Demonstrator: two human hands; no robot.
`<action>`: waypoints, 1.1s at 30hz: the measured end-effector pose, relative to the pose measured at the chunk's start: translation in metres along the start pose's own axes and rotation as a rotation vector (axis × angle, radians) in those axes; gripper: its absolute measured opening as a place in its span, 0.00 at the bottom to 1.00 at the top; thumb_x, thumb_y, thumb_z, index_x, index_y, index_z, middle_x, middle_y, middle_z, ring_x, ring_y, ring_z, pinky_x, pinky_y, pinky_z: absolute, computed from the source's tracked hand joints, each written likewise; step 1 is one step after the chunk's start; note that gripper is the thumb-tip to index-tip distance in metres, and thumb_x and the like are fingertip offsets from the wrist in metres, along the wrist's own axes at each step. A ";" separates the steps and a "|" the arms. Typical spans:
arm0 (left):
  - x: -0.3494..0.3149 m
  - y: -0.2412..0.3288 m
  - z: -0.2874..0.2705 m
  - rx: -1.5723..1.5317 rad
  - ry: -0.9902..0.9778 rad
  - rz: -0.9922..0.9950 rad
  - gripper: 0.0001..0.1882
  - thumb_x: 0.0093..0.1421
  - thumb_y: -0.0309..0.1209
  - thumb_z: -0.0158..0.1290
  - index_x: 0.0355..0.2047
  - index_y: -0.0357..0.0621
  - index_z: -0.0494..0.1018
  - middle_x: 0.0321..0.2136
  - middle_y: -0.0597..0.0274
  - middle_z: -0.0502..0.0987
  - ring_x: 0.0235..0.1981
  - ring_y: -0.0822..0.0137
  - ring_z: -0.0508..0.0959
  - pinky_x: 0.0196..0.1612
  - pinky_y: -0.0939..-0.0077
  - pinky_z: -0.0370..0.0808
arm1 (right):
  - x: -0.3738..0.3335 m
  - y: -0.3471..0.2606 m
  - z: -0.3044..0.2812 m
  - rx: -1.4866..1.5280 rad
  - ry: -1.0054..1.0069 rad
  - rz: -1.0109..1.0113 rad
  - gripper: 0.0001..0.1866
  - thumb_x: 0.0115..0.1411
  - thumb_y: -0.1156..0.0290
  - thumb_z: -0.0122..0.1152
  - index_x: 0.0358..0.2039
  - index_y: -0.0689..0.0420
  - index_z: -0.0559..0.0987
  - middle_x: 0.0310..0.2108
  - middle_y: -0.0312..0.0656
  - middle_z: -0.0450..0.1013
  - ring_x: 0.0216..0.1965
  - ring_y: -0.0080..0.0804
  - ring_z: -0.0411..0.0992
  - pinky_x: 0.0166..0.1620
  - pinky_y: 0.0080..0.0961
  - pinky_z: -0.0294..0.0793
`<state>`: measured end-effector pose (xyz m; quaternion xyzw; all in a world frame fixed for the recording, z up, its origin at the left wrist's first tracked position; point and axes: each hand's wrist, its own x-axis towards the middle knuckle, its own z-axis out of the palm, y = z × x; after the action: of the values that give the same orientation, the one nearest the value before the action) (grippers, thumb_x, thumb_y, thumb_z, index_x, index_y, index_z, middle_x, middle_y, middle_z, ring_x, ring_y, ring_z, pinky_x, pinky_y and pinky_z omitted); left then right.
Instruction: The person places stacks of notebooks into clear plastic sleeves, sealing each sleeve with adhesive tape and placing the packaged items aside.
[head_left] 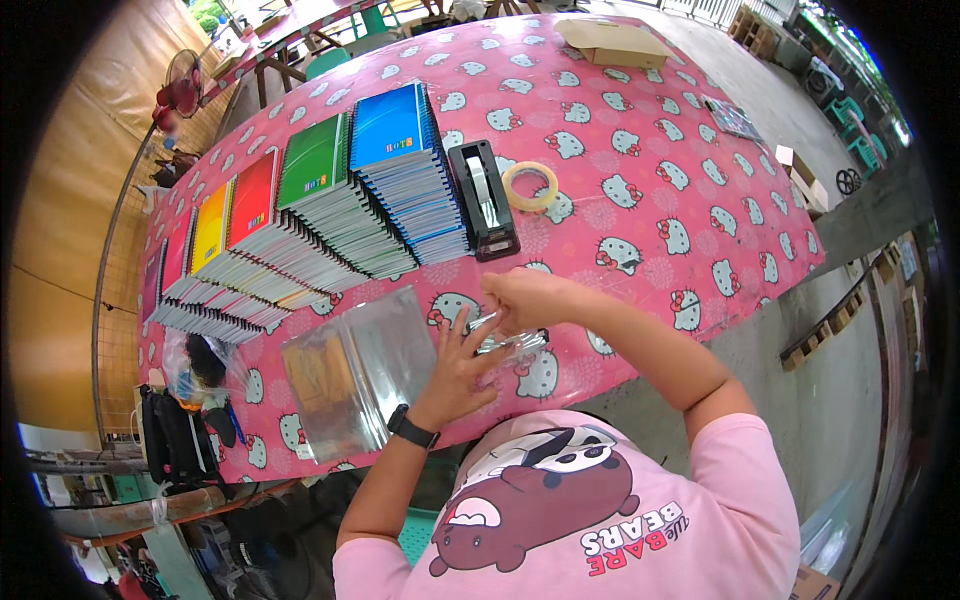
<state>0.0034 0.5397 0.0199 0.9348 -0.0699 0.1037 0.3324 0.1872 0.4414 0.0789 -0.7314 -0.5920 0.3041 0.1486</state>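
Observation:
My left hand (458, 368), a black watch on its wrist, lies flat with fingers spread on a small clear plastic bag (515, 347) near the table's front edge. My right hand (525, 298) pinches the far edge of that same bag. What is inside the bag is hidden by my fingers. Just left of my hands sits a stack of clear plastic sleeves (350, 372). Beyond my hands stand a black tape dispenser (484, 200) and a loose roll of clear tape (530, 186).
Fanned stacks of spiral notebooks run along the left: blue (398, 135), green (318, 165), red (254, 200), yellow (211, 226), pink (176, 252). The pink cat-print tablecloth (650, 150) holds a flat cardboard box (615, 42) at the far end. A black bag (178, 432) hangs below the table's left corner.

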 end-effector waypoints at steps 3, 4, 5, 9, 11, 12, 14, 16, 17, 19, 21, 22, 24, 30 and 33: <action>-0.002 -0.001 -0.003 0.050 -0.046 -0.020 0.33 0.36 0.33 0.59 0.49 0.60 0.71 0.61 0.63 0.54 0.64 0.43 0.41 0.60 0.36 0.38 | -0.001 -0.018 -0.006 -0.224 0.030 0.213 0.30 0.36 0.56 0.72 0.34 0.60 0.69 0.31 0.48 0.74 0.35 0.46 0.73 0.36 0.37 0.72; -0.001 0.000 -0.005 0.059 -0.057 -0.017 0.33 0.36 0.33 0.59 0.49 0.60 0.71 0.61 0.62 0.54 0.63 0.43 0.41 0.60 0.36 0.38 | -0.003 -0.022 -0.009 -0.285 0.033 0.291 0.31 0.35 0.55 0.72 0.34 0.60 0.70 0.31 0.48 0.74 0.36 0.47 0.73 0.36 0.37 0.72; 0.001 0.002 -0.008 0.069 -0.067 -0.014 0.34 0.35 0.34 0.59 0.49 0.60 0.71 0.61 0.62 0.54 0.63 0.43 0.41 0.59 0.35 0.38 | -0.006 -0.016 -0.008 -0.288 0.053 0.290 0.32 0.35 0.54 0.73 0.35 0.60 0.69 0.30 0.48 0.74 0.35 0.47 0.73 0.35 0.37 0.71; 0.003 0.004 -0.011 0.111 -0.069 0.019 0.34 0.38 0.36 0.60 0.51 0.54 0.69 0.61 0.58 0.53 0.64 0.45 0.40 0.61 0.41 0.38 | -0.046 0.033 -0.014 -0.230 0.129 0.227 0.34 0.35 0.56 0.74 0.38 0.58 0.67 0.30 0.47 0.74 0.33 0.43 0.73 0.35 0.34 0.70; 0.001 0.007 -0.005 -0.230 0.224 -0.062 0.32 0.41 0.36 0.60 0.51 0.50 0.68 0.59 0.57 0.56 0.63 0.49 0.46 0.61 0.48 0.45 | -0.053 0.048 -0.014 0.047 0.201 0.190 0.35 0.36 0.59 0.74 0.41 0.57 0.66 0.32 0.44 0.74 0.33 0.38 0.73 0.36 0.31 0.69; 0.002 0.007 -0.003 -0.402 0.369 -0.102 0.32 0.43 0.37 0.60 0.51 0.47 0.68 0.58 0.56 0.58 0.63 0.51 0.49 0.61 0.52 0.48 | -0.053 0.052 -0.007 0.282 0.250 0.175 0.35 0.37 0.61 0.74 0.43 0.57 0.65 0.33 0.43 0.74 0.34 0.35 0.72 0.37 0.30 0.69; 0.012 -0.008 0.000 -0.427 0.416 -0.312 0.26 0.47 0.35 0.59 0.47 0.42 0.70 0.52 0.55 0.65 0.56 0.56 0.60 0.56 0.62 0.57 | -0.052 0.057 0.014 0.532 0.352 0.127 0.36 0.38 0.64 0.74 0.47 0.56 0.64 0.35 0.41 0.74 0.36 0.30 0.71 0.38 0.28 0.68; 0.025 -0.018 -0.001 -0.471 0.335 -0.408 0.21 0.48 0.33 0.59 0.43 0.39 0.72 0.45 0.55 0.71 0.49 0.60 0.68 0.50 0.69 0.63 | -0.041 0.054 0.037 0.562 0.458 0.043 0.38 0.40 0.67 0.73 0.51 0.55 0.62 0.37 0.39 0.73 0.38 0.26 0.68 0.40 0.27 0.67; 0.033 -0.018 -0.002 -0.499 0.238 -0.391 0.19 0.49 0.32 0.59 0.41 0.39 0.73 0.41 0.56 0.73 0.44 0.62 0.71 0.47 0.71 0.66 | -0.038 0.049 0.040 0.655 0.443 0.064 0.40 0.41 0.68 0.72 0.54 0.53 0.61 0.41 0.39 0.72 0.41 0.25 0.67 0.44 0.27 0.65; 0.046 -0.012 -0.003 -0.532 0.178 -0.344 0.15 0.50 0.30 0.60 0.38 0.38 0.75 0.35 0.60 0.76 0.38 0.70 0.74 0.43 0.77 0.68 | -0.034 0.050 0.048 0.794 0.432 0.049 0.40 0.42 0.70 0.71 0.55 0.52 0.61 0.42 0.39 0.72 0.42 0.25 0.67 0.45 0.27 0.64; 0.049 -0.007 -0.006 -0.510 0.196 -0.321 0.16 0.49 0.30 0.60 0.39 0.38 0.75 0.35 0.60 0.76 0.38 0.70 0.74 0.43 0.78 0.68 | -0.035 0.052 0.053 0.901 0.432 0.039 0.38 0.43 0.73 0.69 0.55 0.52 0.60 0.42 0.38 0.72 0.43 0.24 0.67 0.47 0.27 0.63; 0.052 -0.007 -0.007 -0.501 0.199 -0.306 0.16 0.49 0.30 0.61 0.39 0.38 0.75 0.35 0.60 0.76 0.39 0.70 0.74 0.43 0.78 0.68 | -0.036 0.053 0.055 0.874 0.459 0.013 0.38 0.44 0.73 0.69 0.55 0.52 0.61 0.41 0.38 0.72 0.43 0.25 0.67 0.47 0.27 0.63; 0.044 -0.008 -0.001 -0.540 0.250 -0.310 0.15 0.49 0.29 0.60 0.38 0.38 0.75 0.34 0.60 0.76 0.38 0.71 0.74 0.42 0.78 0.69 | -0.036 0.055 0.060 0.819 0.513 -0.038 0.37 0.44 0.75 0.68 0.55 0.52 0.61 0.40 0.37 0.72 0.41 0.25 0.68 0.47 0.28 0.63; 0.040 -0.005 0.011 -0.464 0.322 -0.284 0.13 0.50 0.29 0.59 0.37 0.39 0.76 0.32 0.61 0.75 0.35 0.71 0.73 0.40 0.77 0.69 | -0.026 0.030 0.025 0.391 0.639 -0.224 0.23 0.46 0.76 0.64 0.45 0.55 0.72 0.35 0.38 0.74 0.36 0.23 0.71 0.40 0.24 0.68; 0.043 -0.007 0.017 -0.456 0.350 -0.247 0.12 0.53 0.31 0.57 0.37 0.39 0.76 0.32 0.62 0.75 0.34 0.71 0.73 0.39 0.78 0.68 | -0.018 0.018 0.009 0.550 0.666 -0.337 0.19 0.46 0.76 0.65 0.41 0.56 0.74 0.34 0.37 0.75 0.35 0.21 0.70 0.39 0.23 0.68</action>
<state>0.0493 0.5316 0.0132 0.8056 0.0812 0.2036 0.5504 0.1933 0.4187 0.0662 -0.6161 -0.5200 0.1698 0.5667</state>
